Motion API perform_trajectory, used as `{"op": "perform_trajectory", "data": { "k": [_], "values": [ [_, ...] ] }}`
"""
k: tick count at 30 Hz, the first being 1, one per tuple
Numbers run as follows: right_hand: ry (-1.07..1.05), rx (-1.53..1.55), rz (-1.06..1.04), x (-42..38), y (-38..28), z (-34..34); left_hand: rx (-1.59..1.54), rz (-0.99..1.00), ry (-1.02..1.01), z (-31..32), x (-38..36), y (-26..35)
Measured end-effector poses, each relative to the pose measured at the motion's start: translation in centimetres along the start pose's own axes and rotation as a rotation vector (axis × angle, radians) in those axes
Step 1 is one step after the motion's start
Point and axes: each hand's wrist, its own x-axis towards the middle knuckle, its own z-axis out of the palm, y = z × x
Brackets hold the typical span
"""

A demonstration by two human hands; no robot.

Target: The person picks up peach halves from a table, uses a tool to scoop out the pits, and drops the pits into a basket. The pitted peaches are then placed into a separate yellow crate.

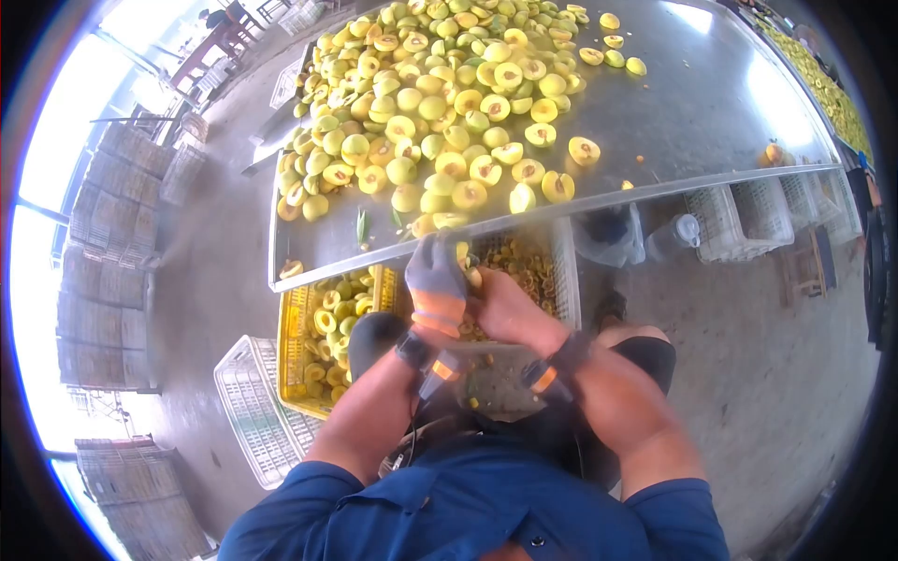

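My left hand (436, 285), in a grey and orange glove, is closed round a yellow-green stone fruit half (462, 252) at the metal table's front edge. Close against it is my bare right hand (516, 310), its fingers curled in; what they grip is hidden. A large heap of halved fruit (430, 103), many with brown centres showing, lies on the metal table (683, 112). Below the hands, a pale crate (566, 271) contains small brown pieces that look like pits. To its left a yellow crate (293, 351) holds hollowed fruit halves.
A white crate (253, 411) stands on the floor at left. Stacked crates (108, 318) line the far left side. Under the table at right are more white crates (744, 220) and a clear plastic jug (675, 234). The table's raised metal rim (645, 194) runs before me.
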Motion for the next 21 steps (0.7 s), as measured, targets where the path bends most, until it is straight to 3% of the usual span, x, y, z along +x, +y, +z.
{"op": "perform_trajectory", "data": {
  "k": [3,4,6,9,10,11,13,14,15,16,17,18,21],
  "values": [
    [-0.164,0.017,0.035,0.1,-0.6,-1.4,-0.129,-0.144,-0.027,-0.6,-0.2,0.7],
    [-0.127,-0.029,0.068,0.2,-0.5,-1.2,-0.093,-0.124,-0.049,-0.6,-0.4,1.0],
    [-0.050,-0.112,0.143,0.1,-0.5,-0.4,0.424,0.224,-0.118,-1.3,-0.7,1.1],
    [-0.312,0.157,0.439,0.1,-2.4,-2.4,0.425,0.299,-0.152,-2.4,0.0,0.9],
    [-0.167,0.055,0.192,0.1,-0.4,-1.1,0.439,0.299,-0.123,-1.9,-0.3,0.1],
    [-0.019,-0.051,-0.063,0.4,3.0,0.8,0.299,0.114,-0.128,-1.8,-0.4,0.6],
    [-0.039,0.009,-0.075,0.7,2.8,0.6,0.012,-0.248,-0.139,-1.7,-0.6,2.5],
    [-0.205,0.180,0.177,0.0,-0.5,-1.1,-0.004,-0.237,-0.096,-1.6,-0.8,3.7],
    [-0.372,0.354,0.435,-0.5,-2.1,-2.1,0.074,-0.025,-0.126,-2.0,-0.9,3.4],
    [-0.424,0.446,0.513,-0.1,-1.0,-2.3,0.147,0.192,-0.147,-2.6,-0.2,3.1],
    [-0.375,0.305,0.349,0.0,-1.2,-2.5,0.218,0.412,-0.160,-2.9,0.6,2.9],
    [-0.327,0.168,0.185,0.1,-1.3,-2.7,0.201,0.445,-0.158,-3.0,1.1,3.4],
    [-0.156,-0.112,-0.034,0.5,0.2,-1.4,0.268,0.217,-0.085,-2.1,0.6,2.0]
  ]
}}
